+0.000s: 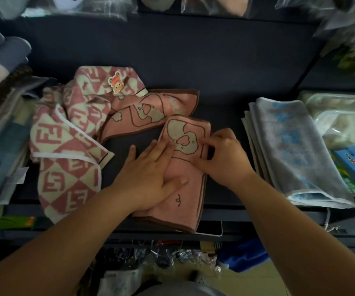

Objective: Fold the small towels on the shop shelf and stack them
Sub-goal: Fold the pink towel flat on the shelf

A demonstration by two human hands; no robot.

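— Head view: where's the folded pink towel point(188, 184) on the dark shelf point(172, 60)?
— At its front edge, long axis running front to back, slightly tilted.
— And the hands?
— Left hand point(148, 174) lies flat and spread on it; right hand point(225, 157) pinches its right edge.

Dim light. Dark blue shelf point(193, 50) — bagged goods point(343, 116) at sides & above; yellowish floor point(264, 278) below, cluttered.
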